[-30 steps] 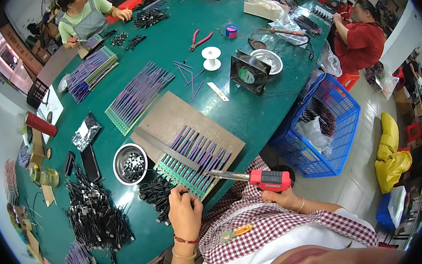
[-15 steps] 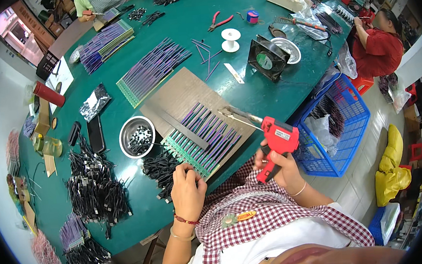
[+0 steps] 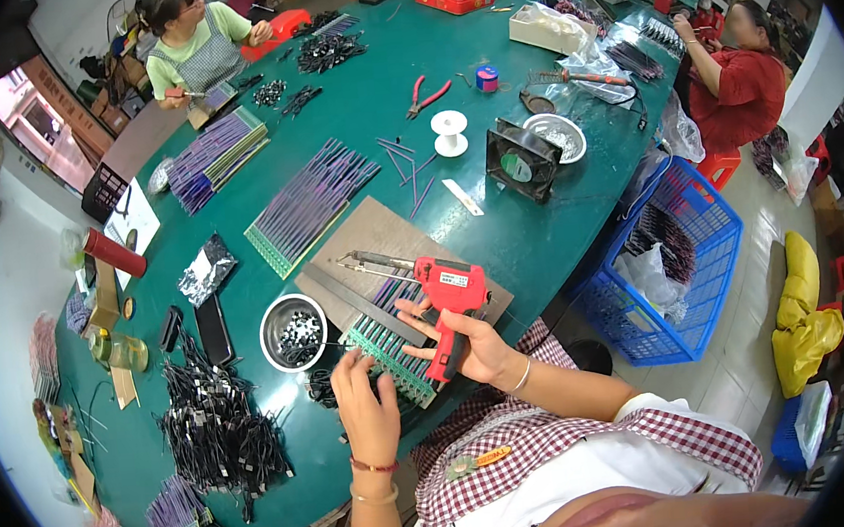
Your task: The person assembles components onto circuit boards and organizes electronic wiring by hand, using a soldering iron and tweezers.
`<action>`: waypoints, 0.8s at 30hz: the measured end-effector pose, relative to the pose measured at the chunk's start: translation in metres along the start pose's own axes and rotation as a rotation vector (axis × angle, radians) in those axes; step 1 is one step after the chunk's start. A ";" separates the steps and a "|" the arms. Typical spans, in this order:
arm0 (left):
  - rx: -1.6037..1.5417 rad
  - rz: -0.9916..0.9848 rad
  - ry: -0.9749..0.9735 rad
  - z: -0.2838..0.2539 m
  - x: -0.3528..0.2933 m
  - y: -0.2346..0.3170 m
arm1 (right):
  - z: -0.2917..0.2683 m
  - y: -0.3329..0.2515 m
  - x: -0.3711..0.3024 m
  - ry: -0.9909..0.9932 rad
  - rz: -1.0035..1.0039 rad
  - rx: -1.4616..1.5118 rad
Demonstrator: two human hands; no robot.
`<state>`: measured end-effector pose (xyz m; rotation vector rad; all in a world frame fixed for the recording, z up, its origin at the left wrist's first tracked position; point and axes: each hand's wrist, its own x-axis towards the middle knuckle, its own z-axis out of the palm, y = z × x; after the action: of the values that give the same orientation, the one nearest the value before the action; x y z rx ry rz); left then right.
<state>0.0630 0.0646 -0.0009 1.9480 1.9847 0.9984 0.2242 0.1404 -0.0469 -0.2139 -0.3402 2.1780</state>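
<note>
My right hand (image 3: pixel 482 351) holds a red soldering gun (image 3: pixel 452 283) by its grip, some fingers stretched out past the handle. Its metal tip points left, over a flat metal bar (image 3: pixel 346 292). The bar lies across a panel of green circuit boards (image 3: pixel 388 369) with rows of purple-black strips, on a brown board (image 3: pixel 379 229). At the panel's near left corner is my left hand (image 3: pixel 369 419), its fingers bent toward the edge; whatever they pinch is hidden. Left of the panel stands a metal bowl (image 3: pixel 267 339) of small black-and-white parts. Black cables (image 3: pixel 320 387) lie partly behind my left hand.
Bundled black cables (image 3: pixel 216 412) cover the near left. Further off are more strip panels (image 3: pixel 311 203), a white spool (image 3: pixel 449 136), a black fan (image 3: pixel 524 161) and red pliers (image 3: pixel 426 98). A blue basket (image 3: pixel 690 285) stands right of the table. Two co-workers sit around it.
The soldering gun has moved left over the panel with my right hand, whose fingers have loosened outward. My left hand stays by the panel's corner. The view has shifted, showing more of the far co-worker.
</note>
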 end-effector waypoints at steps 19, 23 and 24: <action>0.336 -0.066 -0.125 0.018 0.023 -0.047 | -0.001 0.004 -0.002 0.071 -0.005 0.009; 0.360 -0.262 -0.314 0.007 0.047 -0.041 | -0.002 0.005 -0.001 0.067 -0.022 -0.005; 0.378 -0.164 -0.205 0.012 0.049 -0.048 | -0.001 0.005 -0.001 0.071 -0.019 -0.002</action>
<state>0.0250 0.1187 -0.0219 1.9222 2.2910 0.3868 0.2211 0.1369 -0.0493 -0.2874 -0.3035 2.1462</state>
